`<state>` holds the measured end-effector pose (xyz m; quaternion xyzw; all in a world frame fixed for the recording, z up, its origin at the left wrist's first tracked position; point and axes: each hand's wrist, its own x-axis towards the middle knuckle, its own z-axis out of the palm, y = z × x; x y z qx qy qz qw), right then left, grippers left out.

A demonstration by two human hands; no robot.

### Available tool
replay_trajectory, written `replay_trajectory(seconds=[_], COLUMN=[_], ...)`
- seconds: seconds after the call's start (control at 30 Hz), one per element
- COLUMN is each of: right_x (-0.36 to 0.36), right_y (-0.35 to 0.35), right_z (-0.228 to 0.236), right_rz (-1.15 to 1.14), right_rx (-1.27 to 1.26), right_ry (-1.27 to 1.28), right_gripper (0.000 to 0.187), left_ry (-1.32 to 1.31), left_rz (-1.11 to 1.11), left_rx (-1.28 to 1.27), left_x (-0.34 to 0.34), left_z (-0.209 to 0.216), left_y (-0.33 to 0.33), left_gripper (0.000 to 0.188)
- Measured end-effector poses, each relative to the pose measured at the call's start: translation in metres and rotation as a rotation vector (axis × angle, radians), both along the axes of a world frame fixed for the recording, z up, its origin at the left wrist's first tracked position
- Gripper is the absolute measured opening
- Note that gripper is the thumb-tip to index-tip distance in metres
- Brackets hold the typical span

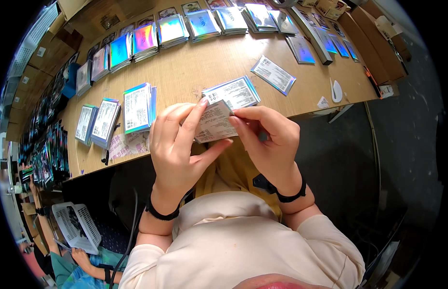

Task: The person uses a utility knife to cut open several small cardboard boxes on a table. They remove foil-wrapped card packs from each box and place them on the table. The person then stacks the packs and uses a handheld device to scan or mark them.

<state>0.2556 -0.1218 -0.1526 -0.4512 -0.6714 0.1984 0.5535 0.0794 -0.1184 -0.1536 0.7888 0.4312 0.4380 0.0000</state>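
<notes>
Between my two hands, just over the table's front edge, is a small flat packet (215,123) with a pale printed face. My left hand (178,137) grips its left side, fingertips on the upper edge and thumb below. Thumb and forefinger of my right hand (269,135) pinch its upper right corner. Right behind it lies a stack of shiny packets (236,92), printed side up, partly hidden by the held one. A single packet (273,75) rests apart to the right. Left of my hands stand stacks of similar packets (137,107), (105,120) with bluish rims.
A curved row of shiny packet stacks (203,24) lines the table's (195,62) far side. A metal bar (310,36) and cardboard box (368,43) stand at right, near a white oval tool (336,91). At lower left, a co-worker's hand (82,257) is by a white basket (77,226).
</notes>
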Motion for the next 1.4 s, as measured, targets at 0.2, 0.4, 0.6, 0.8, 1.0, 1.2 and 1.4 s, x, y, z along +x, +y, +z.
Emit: replay_trajectory(seconds=[0.2, 0.4, 0.6, 0.8, 1.0, 1.2, 1.4], right_x=[-0.004, 0.0, 0.0, 0.018, 0.081, 0.089, 0.089], right_y=[-0.006, -0.01, -0.01, -0.005, 0.038, 0.054, 0.05], right_z=[0.006, 0.017, 0.014, 0.001, -0.02, -0.045, -0.043], right_rz=[0.18, 0.344, 0.289, 0.127, -0.26, -0.468, -0.644], right_rx=[-0.227, -0.402, -0.278, -0.174, -0.164, -0.233, -0.259], right_ry=[0.213, 0.399, 0.28, 0.08, 0.386, -0.09, -0.503], right_gripper=[0.003, 0.004, 0.009, 0.03, 0.042, 0.035, 0.036], left_ry=[-0.059, -0.165, -0.154, 0.039, -0.001, 0.051, -0.002], left_rz=[-0.039, -0.136, -0.112, -0.1, -0.012, -0.058, -0.028], left_rx=[-0.008, -0.02, -0.005, 0.033, -0.17, -0.189, -0.187], left_x=[-0.002, -0.003, 0.0, 0.0, 0.009, 0.016, 0.008], left_z=[-0.014, -0.014, -0.011, -0.004, -0.015, -0.021, -0.022], left_y=[0.001, 0.001, 0.001, 0.003, 0.013, 0.016, 0.016], left_gripper=[0.065, 0.066, 0.065, 0.073, 0.055, 0.042, 0.035])
